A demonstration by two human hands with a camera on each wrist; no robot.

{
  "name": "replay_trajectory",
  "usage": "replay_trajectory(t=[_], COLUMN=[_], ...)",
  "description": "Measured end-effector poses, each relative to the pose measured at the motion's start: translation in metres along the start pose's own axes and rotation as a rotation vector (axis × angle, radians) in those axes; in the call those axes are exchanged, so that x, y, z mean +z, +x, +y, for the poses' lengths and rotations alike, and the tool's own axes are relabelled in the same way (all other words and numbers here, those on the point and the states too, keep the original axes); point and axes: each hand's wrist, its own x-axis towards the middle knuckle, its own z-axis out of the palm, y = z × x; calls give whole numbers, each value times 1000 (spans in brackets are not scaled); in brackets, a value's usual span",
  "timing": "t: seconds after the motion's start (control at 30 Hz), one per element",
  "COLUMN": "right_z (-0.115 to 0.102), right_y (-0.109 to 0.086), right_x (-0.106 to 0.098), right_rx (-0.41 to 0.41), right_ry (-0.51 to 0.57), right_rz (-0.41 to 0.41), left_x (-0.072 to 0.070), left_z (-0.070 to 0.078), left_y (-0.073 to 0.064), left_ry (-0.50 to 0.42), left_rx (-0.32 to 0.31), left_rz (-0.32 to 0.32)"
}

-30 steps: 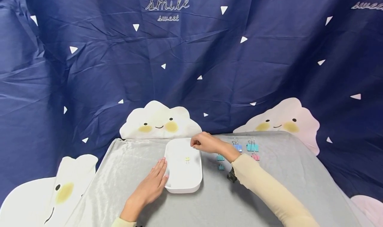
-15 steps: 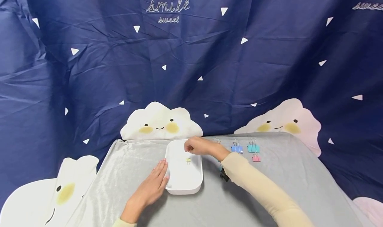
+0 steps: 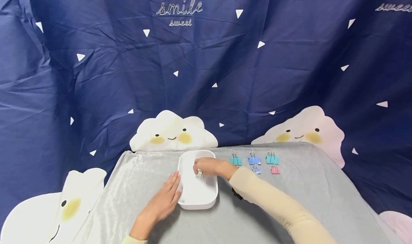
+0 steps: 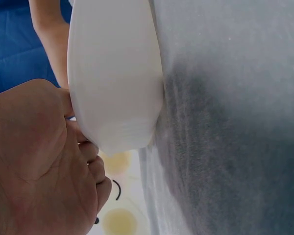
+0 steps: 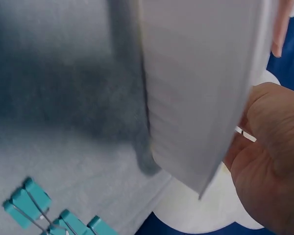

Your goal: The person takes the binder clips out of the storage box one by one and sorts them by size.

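A white box stands on the grey cloth. My left hand rests against its left side with straight fingers; in the left wrist view the palm lies along the box's wall. My right hand is inside the box, fingers curled downward in a pinch. Between them, the right wrist view shows a bit of dark wire, apparently from a small binder clip that is mostly hidden. A small yellow binder clip lies on the box floor just below these fingers, partly covered.
Right of the box lie a teal binder clip, a blue one, another teal one, a small blue one and a pink one. My right sleeve crosses in front of them. A navy curtain hangs behind.
My right hand has moved left and down from the box's far right rim to the yellow clip. More clips show behind the right arm. My left hand has stayed in place.
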Motion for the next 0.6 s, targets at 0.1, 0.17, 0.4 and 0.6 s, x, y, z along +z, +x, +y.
replay_trajectory(t=[0.1,0.17,0.4,0.6], right_z=[-4,-6,-5,-2], right_y=[0,0,1,-2], right_x=[5,8,13,12], right_rx=[2,7,64,81], right_ry=[-39,-55,-45,23], right_rz=[-12,-20,-46,-26], left_x=[1,2,3,2], left_z=[0,-1,-2,-2], left_y=[0,-1,-1,1], left_ry=[-14,-28,-33,-29], left_rx=[-13,-16,-8,-19], left_rz=[-8,-5,12,-21])
